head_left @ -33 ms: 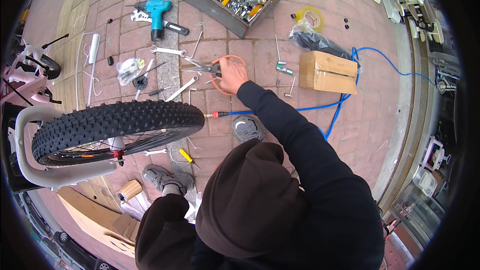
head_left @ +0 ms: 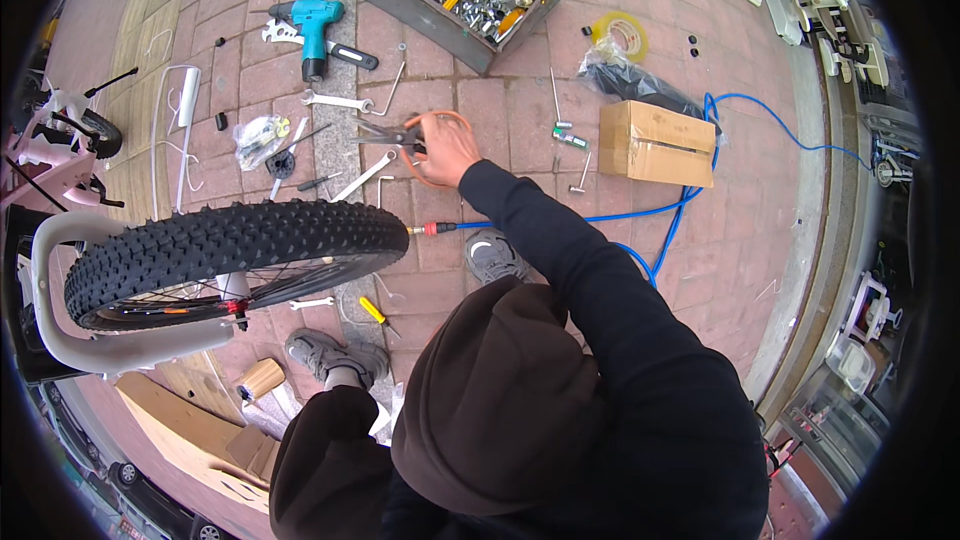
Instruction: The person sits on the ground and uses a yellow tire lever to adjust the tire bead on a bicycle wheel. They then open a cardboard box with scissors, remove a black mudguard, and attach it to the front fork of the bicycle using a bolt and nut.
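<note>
In my right hand (head_left: 447, 148) is a pair of scissors (head_left: 378, 136) with orange loop handles. The fingers are closed round the handles, and the slightly parted blades point left, just above the paving. Beyond the blades lies a combination wrench (head_left: 338, 101); nearer me is another wrench (head_left: 364, 176), with a hex key (head_left: 379, 192) beside it. My left hand is out of view. A knobbly-tyred bicycle wheel (head_left: 240, 240) in a white fork (head_left: 130, 354) stands at the left, and a blue air hose (head_left: 590, 218) with a red-collared fitting (head_left: 432, 229) reaches the tyre's right end.
A metal toolbox (head_left: 440, 25) full of tools and hardware sits at the far side, near a teal cordless drill (head_left: 311, 32). Right of my hand are a cardboard box (head_left: 657, 144) and a roll of clear tape (head_left: 622, 37). A yellow screwdriver (head_left: 373, 311) lies by my shoe.
My right hand has shifted slightly left with the scissors, and their blades are closer to the wrenches. The forearm has moved with it.
</note>
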The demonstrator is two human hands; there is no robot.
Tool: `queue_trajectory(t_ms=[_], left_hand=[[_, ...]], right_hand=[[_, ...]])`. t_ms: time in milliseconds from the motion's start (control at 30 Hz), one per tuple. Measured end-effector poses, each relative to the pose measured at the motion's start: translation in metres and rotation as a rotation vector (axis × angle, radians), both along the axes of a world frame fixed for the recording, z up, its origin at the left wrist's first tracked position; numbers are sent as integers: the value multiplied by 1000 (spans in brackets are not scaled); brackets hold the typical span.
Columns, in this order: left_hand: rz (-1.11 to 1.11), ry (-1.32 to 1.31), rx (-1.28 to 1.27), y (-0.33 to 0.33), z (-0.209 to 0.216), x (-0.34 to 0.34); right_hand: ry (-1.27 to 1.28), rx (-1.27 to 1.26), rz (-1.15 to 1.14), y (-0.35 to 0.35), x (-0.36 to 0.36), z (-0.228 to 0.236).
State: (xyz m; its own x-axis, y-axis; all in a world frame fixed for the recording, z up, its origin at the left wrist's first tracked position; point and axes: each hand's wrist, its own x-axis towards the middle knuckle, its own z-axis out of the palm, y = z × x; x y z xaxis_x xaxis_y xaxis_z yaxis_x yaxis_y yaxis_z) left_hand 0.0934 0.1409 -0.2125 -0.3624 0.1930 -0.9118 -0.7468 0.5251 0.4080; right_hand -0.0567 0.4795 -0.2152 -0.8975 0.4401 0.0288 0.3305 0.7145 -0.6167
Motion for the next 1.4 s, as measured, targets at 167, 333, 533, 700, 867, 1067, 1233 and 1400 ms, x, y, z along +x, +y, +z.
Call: queue_trajectory(t_ms=[167,333,533,700,867,1067,1233,1400], left_hand=[[6,18,-21,-5,3,-5],[39,50,-30,-6,2,-14],[63,112,-46,-3,6,-21],[77,150,-58,4,13,-22],[95,170,-63,10,17,-24],[127,178,-69,13,14,-27],[144,193,-58,18,16,-30],[172,199,-54,22,20,-29]], right_hand=[[-6,-423,-198,-14,-2,34],[-316,-429,-351,56,160,80],[-785,242,-505,132,329,149],[-848,348,-499,168,344,164],[-956,372,-403,190,312,128],[-951,334,-415,184,303,111],[-927,297,-512,173,297,84],[-473,244,-788,155,361,47]])
